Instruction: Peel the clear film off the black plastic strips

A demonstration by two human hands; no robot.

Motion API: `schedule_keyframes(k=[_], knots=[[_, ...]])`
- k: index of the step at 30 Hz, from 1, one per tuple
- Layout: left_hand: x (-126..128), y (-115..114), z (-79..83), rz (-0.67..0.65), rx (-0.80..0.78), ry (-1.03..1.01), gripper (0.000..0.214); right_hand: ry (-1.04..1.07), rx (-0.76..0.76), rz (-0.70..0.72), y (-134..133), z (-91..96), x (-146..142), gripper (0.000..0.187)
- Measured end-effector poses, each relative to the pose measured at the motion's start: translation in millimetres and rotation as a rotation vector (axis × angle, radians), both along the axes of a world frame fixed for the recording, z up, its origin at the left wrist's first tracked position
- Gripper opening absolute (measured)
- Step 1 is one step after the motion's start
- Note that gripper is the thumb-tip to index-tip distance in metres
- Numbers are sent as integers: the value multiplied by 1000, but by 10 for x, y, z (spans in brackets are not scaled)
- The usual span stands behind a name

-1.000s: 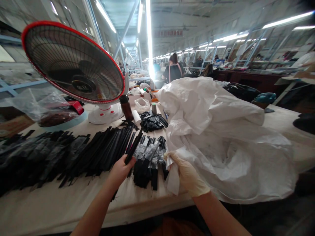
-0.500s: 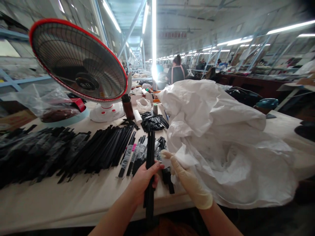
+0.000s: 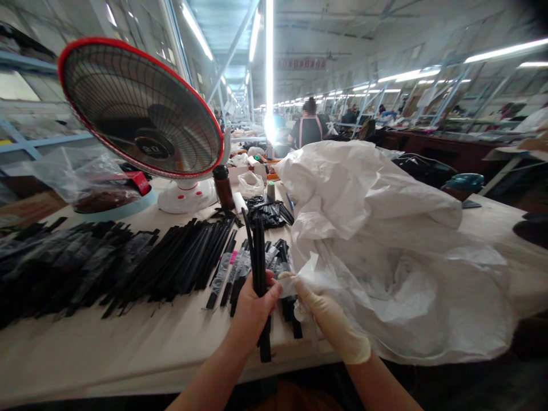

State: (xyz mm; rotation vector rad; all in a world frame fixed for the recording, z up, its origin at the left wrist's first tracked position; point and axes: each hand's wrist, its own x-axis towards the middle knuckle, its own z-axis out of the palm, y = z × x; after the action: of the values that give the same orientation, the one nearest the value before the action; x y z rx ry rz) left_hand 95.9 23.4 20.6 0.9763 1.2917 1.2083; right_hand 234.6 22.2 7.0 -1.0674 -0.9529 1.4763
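My bare left hand [image 3: 252,311] is closed round a thin bundle of long black sticks [image 3: 258,251], held upright over the table's front edge. My right hand [image 3: 327,322], in a cream glove, pinches a small white cloth [image 3: 309,281] right beside the bundle, its thumb close to the sticks. Under both hands lies a small heap of black sticks in clear sleeves [image 3: 240,268]. To the left, a long row of black sticks [image 3: 128,265] is spread across the table [image 3: 107,354].
A red-rimmed fan [image 3: 141,111] on a white base stands at the back left, with a dark bottle [image 3: 222,187] beside it. A big crumpled white sack [image 3: 385,245] fills the right. A clear plastic bag [image 3: 81,180] sits far left. Another person [image 3: 307,123] stands at a bench behind.
My left hand picked a bundle of black sticks off the pile, swung it upright and drew it toward my gloved right hand, which moved in with the cloth.
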Motion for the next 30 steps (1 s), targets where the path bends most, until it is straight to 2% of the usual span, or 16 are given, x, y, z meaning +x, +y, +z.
schedule_keyframes(k=[3, 7, 11, 14, 19, 22, 24, 28, 30], knots=[[-54, -34, 61, -76, 22, 101, 34, 31, -93, -77, 34, -76, -63, 30], [-236, -174, 105, -291, -57, 35, 41, 231, -242, -195, 133, -78, 54, 40], [-353, -332, 73, -362, -201, -13, 41, 429, -287, -99, 195, 11, 173, 44], [-346, -394, 46, -369, -226, -31, 43, 462, -314, -52, 208, 46, 165, 46], [-335, -414, 53, -428, -239, 4, 47, 384, -261, -81, 213, 9, 193, 41], [-331, -382, 43, -462, -279, 3, 45, 176, -86, -92, 191, 9, 210, 32], [-318, -325, 26, -474, -275, -8, 44, 55, -1, -49, 155, 15, 175, 28], [-346, -203, -9, -475, -246, 14, 45, -17, -43, 170, 81, -3, 69, 30], [-402, -183, -26, -493, -253, 65, 44, 1, -83, 156, 61, -5, 36, 32]])
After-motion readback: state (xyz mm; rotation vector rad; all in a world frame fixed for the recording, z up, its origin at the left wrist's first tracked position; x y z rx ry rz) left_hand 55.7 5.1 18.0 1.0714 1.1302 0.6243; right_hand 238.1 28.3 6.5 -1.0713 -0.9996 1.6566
